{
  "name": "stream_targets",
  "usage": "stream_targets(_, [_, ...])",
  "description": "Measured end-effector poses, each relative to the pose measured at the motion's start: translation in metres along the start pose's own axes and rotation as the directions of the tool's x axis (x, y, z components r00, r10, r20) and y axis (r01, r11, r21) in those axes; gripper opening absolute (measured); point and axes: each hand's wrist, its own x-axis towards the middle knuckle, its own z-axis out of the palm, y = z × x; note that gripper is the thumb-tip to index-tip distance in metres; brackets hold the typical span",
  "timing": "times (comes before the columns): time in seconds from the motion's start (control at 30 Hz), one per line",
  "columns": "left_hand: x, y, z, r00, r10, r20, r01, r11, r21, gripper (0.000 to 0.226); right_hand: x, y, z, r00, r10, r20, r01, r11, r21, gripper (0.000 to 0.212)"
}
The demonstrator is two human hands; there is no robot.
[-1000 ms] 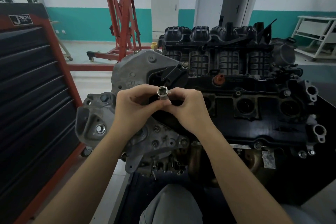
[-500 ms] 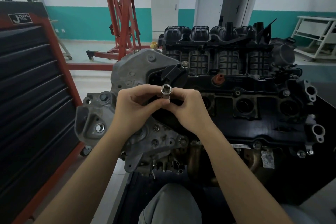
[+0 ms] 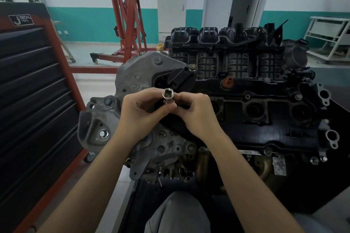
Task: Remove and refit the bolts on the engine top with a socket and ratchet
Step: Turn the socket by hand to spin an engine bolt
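Black engine (image 3: 246,119) on dark surface (image 3: 337,111), left hand (image 3: 144,113) and right hand (image 3: 197,113) pinching chrome steel socket (image 3: 168,96), red engine hoist (image 3: 128,15), black-and-red drawer tool cabinet (image 3: 34,100), teal-banded wall (image 3: 91,22), grey floor (image 3: 91,53)

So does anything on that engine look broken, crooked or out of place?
Nothing looks damaged or spilled. The engine is partly stripped, with open round holes along its black top cover. Both hands, left hand and right hand, hold a small silver socket above it.
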Motion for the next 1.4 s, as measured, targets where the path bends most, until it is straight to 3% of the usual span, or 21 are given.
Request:
stream_targets(0.13, [0.000, 0.000, 0.001, 0.998, -0.006, -0.061, 0.007, 1.000, 0.025, 0.025, 0.001, 0.000, 0.000, 1.000, -0.006, -0.029, 0.006, 1.000, -0.006, 0.022])
stream_targets(0.37, [0.000, 0.003, 0.000, 1.000, 0.013, -0.009, -0.013, 1.000, -0.007, 0.031, 0.001, 0.001, 0.000, 1.000, 0.005, 0.007, -0.005, 0.999, 0.048, 0.025])
stream_targets(0.57, [-0.001, 0.001, 0.001, 0.997, -0.023, -0.079, 0.026, 0.999, 0.039, 0.026, 0.002, 0.001, -0.001, 1.000, -0.017, -0.023, 0.017, 1.000, 0.002, 0.021])
stream_targets(0.73, [-0.001, 0.001, 0.000, 0.999, -0.053, -0.005, 0.053, 0.998, -0.016, 0.023, 0.001, 0.001, -0.002, 0.999, 0.008, 0.047, -0.010, 0.999, 0.039, 0.025])
stream_targets(0.93, [0.000, 0.003, 0.002, 0.998, 0.005, -0.069, 0.002, 0.995, 0.096, 0.024, 0.002, 0.002, -0.001, 1.000, -0.004, -0.022, 0.004, 1.000, 0.013, 0.019])
stream_targets(1.17, [-0.001, 0.002, 0.001, 1.000, -0.018, -0.020, 0.019, 0.999, 0.027, 0.025, 0.004, -0.003, -0.008, 0.990, 0.025, 0.141, -0.023, 1.000, -0.015, 0.026])
stream_targets(1.4, [0.000, 0.001, 0.000, 0.999, 0.035, -0.041, -0.032, 0.997, 0.067, 0.025, 0.015, -0.004, -0.015, 0.988, -0.019, 0.151, 0.042, 0.989, -0.144, 0.021])
